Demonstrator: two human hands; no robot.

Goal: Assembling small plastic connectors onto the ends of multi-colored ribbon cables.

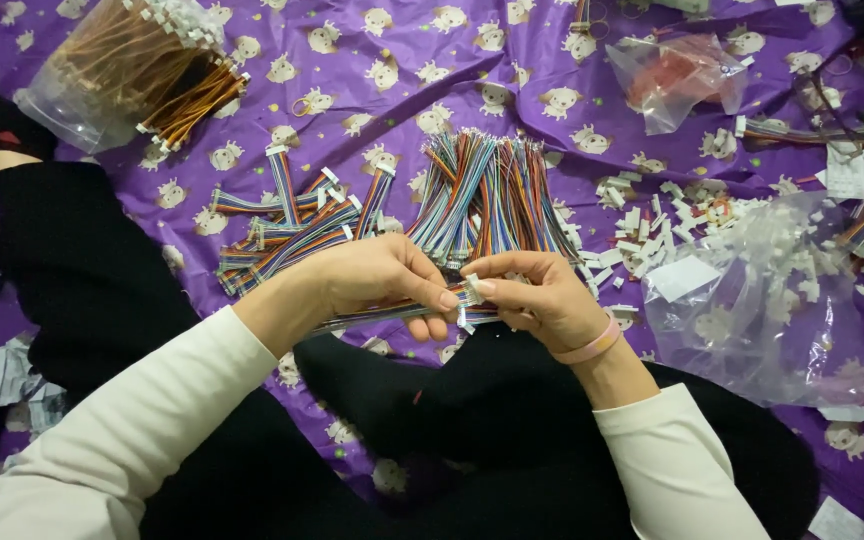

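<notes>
Over purple cloth (372,40), left hand (377,275) and right hand (542,295) pinching ribbon cable (372,316), wire bundle (492,195) behind.

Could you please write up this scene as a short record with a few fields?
Setting: purple patterned cloth, person seated with legs crossed
Left hand: pinches a flat multicoloured ribbon cable near its end
Right hand: fingers on a small white connector at that cable's end
Ahead of hands: large bundle of multicoloured cables
Left of bundle: pile of short ribbon cables
Right: loose white connectors, clear plastic bag
Far left: bag of orange-brown wires
Right wrist: pink band
</notes>
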